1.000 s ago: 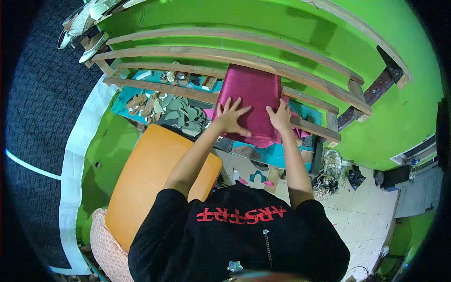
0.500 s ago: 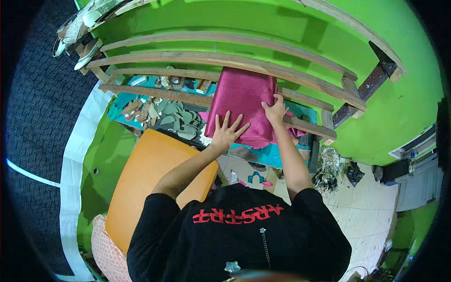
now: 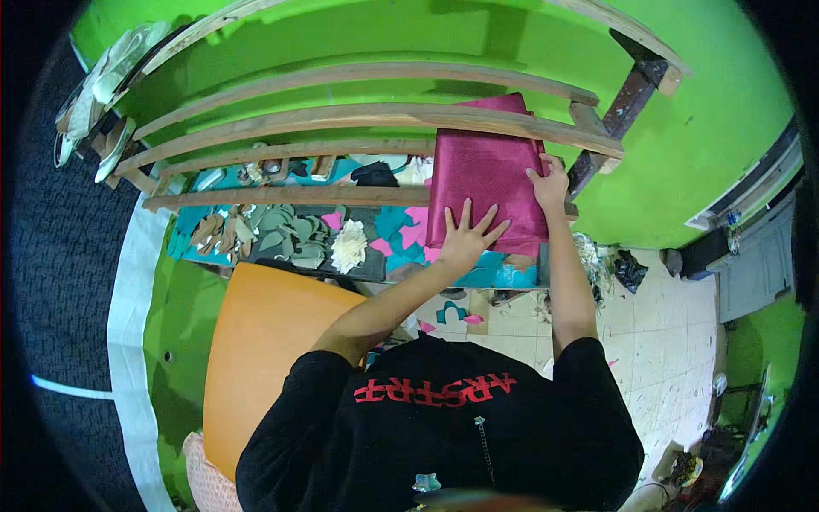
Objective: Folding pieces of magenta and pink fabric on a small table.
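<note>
A folded sheet of shiny magenta material rests on the lower slats of a wooden rack, and its far end passes under a higher slat and shows beyond it. My left hand lies flat with spread fingers on its near left part. At its right edge, my right hand holds on, thumb on top and fingers along the side; their undersides are hidden. Below the rack, pink cut pieces and teal pieces lie just left of the material.
The wooden rack spans the bench. Grey-green cut pieces and a white scrap pile lie on the teal bench top. An orange-yellow padded surface stands nearer left. Shoes hang at the rack's left end.
Both hands have slid the magenta material rightward along the rack, uncovering pink and teal pieces on its left. Its far end now shows beyond the higher slat. The view has shifted too.
</note>
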The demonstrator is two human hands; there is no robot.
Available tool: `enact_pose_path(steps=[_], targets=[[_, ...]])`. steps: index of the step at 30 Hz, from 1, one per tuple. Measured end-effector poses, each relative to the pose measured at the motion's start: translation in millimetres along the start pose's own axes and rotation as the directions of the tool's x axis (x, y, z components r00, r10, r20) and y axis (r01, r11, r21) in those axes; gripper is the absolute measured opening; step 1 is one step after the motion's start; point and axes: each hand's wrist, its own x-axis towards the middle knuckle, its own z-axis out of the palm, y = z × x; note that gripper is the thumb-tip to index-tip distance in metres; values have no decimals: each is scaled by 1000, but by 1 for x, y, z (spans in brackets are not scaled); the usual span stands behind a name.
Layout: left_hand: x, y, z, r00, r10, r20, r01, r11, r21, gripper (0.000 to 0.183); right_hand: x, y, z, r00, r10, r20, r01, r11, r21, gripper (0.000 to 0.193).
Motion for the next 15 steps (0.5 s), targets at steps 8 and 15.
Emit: enact_pose_path(steps=[8,15], targets=[[14,24,25,990,97,106,-95,995,-21,48,-39,-10,7,933,167,319,3,882,-471,56],[-5,-8,10,997,-24,79,23,1000,15,82,-68,-33,33,880,184,438,59,872,-487,62]])
